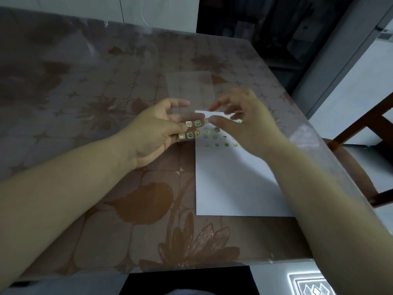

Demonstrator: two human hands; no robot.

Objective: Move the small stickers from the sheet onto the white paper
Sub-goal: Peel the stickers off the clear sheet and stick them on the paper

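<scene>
**Part-way: several stickers down, a handful left on the sheet**

The paper lies flat on the table, to the person's right; near its far end sit three loose rows of placed stickers, small and green-and-yellow, too blurred to count exactly; the larger near part of the paper is bare.

The sheet is clear film, held just above the table at the paper's far left corner; the left hand holds it from below, palm up, its grip curled under the near end with the fingers showing through the film. Five unplaced stickers show plainly on that end, in two short rows; the far part of the film looks stripped.

The right hand hovers over the far end of the paper, fingers loosely bent; its thumb meets the sheet's right edge at what seems a sixth sticker, with the forefinger above it; motion blur hides whether this grip pinches that sticker or only touches it, so I cannot tell.

Judging by the layout, more than half the work looks done; what is left is to lift the last few from the film, one at a time, and press each onto the paper, which has plenty of room.
</scene>
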